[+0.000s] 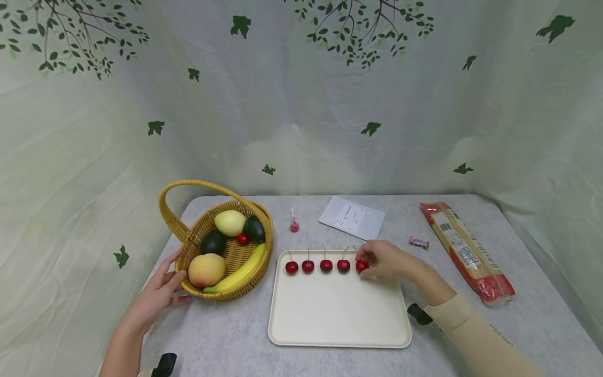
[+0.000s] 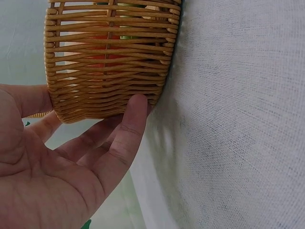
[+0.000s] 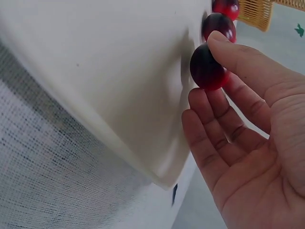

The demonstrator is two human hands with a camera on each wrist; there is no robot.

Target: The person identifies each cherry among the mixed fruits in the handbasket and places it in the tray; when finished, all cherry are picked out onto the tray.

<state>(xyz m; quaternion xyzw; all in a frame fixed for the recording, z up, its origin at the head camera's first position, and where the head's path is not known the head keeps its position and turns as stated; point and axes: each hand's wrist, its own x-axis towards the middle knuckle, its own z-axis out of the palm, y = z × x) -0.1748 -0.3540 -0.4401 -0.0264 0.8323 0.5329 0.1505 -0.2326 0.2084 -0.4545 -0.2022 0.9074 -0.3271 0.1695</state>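
Observation:
My left hand (image 1: 160, 290) holds the rim and side of a yellow wicker basket (image 1: 256, 275); in the left wrist view its fingers lie against the woven wall (image 2: 112, 71). Inside are a peach (image 1: 206, 270), a banana (image 1: 239, 273), a pale yellow fruit (image 1: 230, 223), dark green avocado-like fruits (image 1: 213, 243) and a small red fruit (image 1: 242, 239). Over the far right part of a cream tray (image 1: 339, 314), my right hand (image 1: 388, 259) pinches a dark red cherry (image 3: 208, 69) between thumb and fingers. More stemmed cherries (image 1: 326, 265) stand in a row to its left along the tray's far side.
Behind the tray lie a lollipop (image 1: 294, 225) and a white card with a printed label (image 1: 352, 217). A small wrapped candy (image 1: 419, 242) and a long red-and-clear packet of noodles (image 1: 466, 251) are on the right. A leaf-patterned curtain (image 1: 301, 104) hangs behind the table.

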